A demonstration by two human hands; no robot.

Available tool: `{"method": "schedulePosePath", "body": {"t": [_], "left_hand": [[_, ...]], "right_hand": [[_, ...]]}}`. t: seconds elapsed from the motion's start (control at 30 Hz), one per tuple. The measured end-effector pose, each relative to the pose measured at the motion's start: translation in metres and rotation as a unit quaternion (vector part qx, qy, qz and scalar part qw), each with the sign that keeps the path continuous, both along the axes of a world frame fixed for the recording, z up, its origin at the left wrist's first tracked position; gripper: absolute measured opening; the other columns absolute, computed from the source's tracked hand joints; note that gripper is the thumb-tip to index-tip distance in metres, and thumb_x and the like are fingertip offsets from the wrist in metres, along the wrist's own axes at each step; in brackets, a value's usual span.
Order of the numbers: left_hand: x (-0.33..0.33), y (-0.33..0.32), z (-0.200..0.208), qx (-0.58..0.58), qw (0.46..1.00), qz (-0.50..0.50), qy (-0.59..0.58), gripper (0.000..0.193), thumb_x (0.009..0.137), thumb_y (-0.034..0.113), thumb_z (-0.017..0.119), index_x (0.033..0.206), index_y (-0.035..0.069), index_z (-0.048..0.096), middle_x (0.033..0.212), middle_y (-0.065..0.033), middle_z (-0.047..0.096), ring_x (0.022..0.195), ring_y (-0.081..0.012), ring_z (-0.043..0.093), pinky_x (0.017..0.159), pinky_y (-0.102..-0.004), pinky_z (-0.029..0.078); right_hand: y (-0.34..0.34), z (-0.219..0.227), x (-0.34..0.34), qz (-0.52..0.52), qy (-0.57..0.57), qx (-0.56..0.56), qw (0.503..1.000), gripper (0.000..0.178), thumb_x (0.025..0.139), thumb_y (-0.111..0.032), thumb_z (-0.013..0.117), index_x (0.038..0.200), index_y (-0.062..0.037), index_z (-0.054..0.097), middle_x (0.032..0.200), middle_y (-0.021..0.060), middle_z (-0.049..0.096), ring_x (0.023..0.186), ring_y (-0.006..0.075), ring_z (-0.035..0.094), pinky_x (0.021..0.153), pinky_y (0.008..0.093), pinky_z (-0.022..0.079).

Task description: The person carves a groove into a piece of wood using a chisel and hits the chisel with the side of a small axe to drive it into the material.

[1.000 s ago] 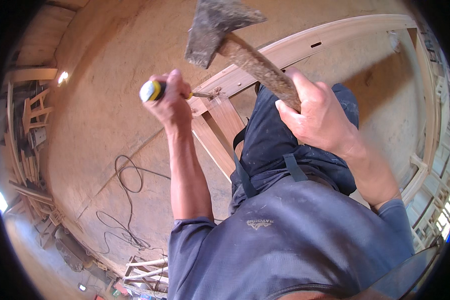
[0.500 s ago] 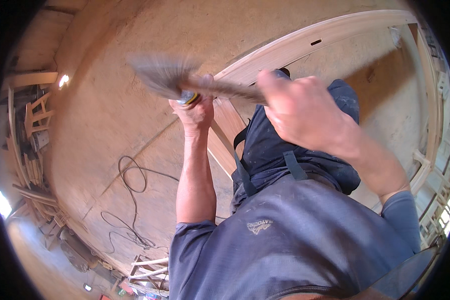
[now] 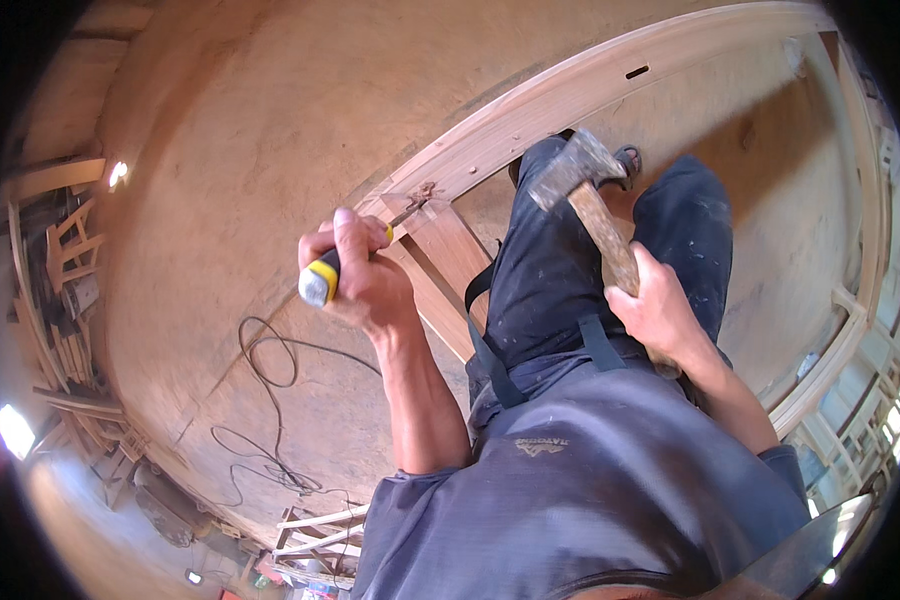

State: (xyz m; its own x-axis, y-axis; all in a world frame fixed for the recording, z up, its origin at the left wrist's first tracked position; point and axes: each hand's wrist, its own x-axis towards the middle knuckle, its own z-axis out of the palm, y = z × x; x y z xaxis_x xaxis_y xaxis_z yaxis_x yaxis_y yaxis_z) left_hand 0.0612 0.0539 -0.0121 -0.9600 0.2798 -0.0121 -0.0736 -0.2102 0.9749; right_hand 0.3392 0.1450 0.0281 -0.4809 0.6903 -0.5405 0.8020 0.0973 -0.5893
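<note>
My left hand (image 3: pixel 370 285) is closed round the black-and-yellow handle of a chisel (image 3: pixel 319 283). The metal cap of that handle points toward me, tilted to the left. Its blade slants away to the wooden rail (image 3: pixel 540 120), where loose chips (image 3: pixel 425 193) lie at the joint with a crosspiece (image 3: pixel 457 262); the tip is hard to make out among them. In my right hand (image 3: pixel 662 308) is a hatchet (image 3: pixel 578 170), gripped by its worn wooden handle. Its steel head is over my thigh, apart from the chisel.
The long rail curves across the far side and has a dark slot (image 3: pixel 637 72). A black cable (image 3: pixel 270 365) lies looped on the dusty floor at left. Wooden frames and offcuts (image 3: pixel 75 250) stand along the left edge, and more wooden pieces (image 3: pixel 320 530) lie near the bottom.
The hatchet, blurred over the chisel's end before, has come back to the right above my thigh. My left hand has tipped the chisel handle toward me and left, exposing the chips.
</note>
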Motion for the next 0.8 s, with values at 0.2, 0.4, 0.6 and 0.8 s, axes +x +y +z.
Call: {"method": "schedulePosePath", "body": {"t": [0.2, 0.4, 0.6, 0.8], "left_hand": [[-0.07, -0.019, 0.094, 0.156, 0.96, -0.23, 0.017, 0.009, 0.089, -0.003, 0.061, 0.086, 0.004, 0.056, 0.068, -0.0072, 0.054, 0.06, -0.0181, 0.055, 0.063, -0.0365, 0.049], [-0.058, -0.033, 0.062, 0.073, 0.986, -0.144, 0.042, 0.042, 0.089, -0.008, 0.063, 0.129, 0.002, 0.059, 0.108, -0.0135, 0.06, 0.103, -0.0275, 0.062, 0.097, -0.0502, 0.054], [-0.045, -0.024, 0.024, 0.095, 0.982, -0.145, 0.078, 0.017, 0.089, -0.012, 0.061, 0.091, 0.005, 0.059, 0.093, -0.0083, 0.053, 0.08, -0.0206, 0.061, 0.078, -0.0455, 0.059], [-0.037, -0.015, 0.022, 0.091, 0.983, -0.154, 0.029, 0.018, 0.092, -0.006, 0.062, 0.081, 0.006, 0.054, 0.079, -0.0096, 0.056, 0.063, -0.0179, 0.058, 0.064, -0.0412, 0.055]], "right_hand": [[0.004, -0.005, 0.009, -0.074, -0.057, -0.093, 0.991, 0.037, 0.082, -0.011, 0.069, 0.112, 0.0057, 0.057, 0.09, 0.0329, 0.065, 0.094, 0.0498, 0.065, 0.08, 0.0476, 0.052], [0.009, -0.006, -0.01, -0.077, -0.037, -0.105, 0.991, 0.039, 0.082, -0.011, 0.07, 0.114, 0.0071, 0.057, 0.088, 0.0317, 0.066, 0.092, 0.0489, 0.067, 0.079, 0.0464, 0.053], [0.0, -0.007, -0.007, -0.004, -0.004, -0.06, 0.998, 0.039, 0.082, -0.01, 0.07, 0.113, 0.0086, 0.056, 0.086, 0.0339, 0.065, 0.09, 0.0512, 0.066, 0.077, 0.0495, 0.053], [-0.005, -0.003, -0.007, 0.022, -0.002, -0.05, 0.998, 0.04, 0.083, -0.011, 0.069, 0.114, 0.0094, 0.055, 0.086, 0.0352, 0.065, 0.089, 0.0508, 0.066, 0.077, 0.051, 0.053]]}}
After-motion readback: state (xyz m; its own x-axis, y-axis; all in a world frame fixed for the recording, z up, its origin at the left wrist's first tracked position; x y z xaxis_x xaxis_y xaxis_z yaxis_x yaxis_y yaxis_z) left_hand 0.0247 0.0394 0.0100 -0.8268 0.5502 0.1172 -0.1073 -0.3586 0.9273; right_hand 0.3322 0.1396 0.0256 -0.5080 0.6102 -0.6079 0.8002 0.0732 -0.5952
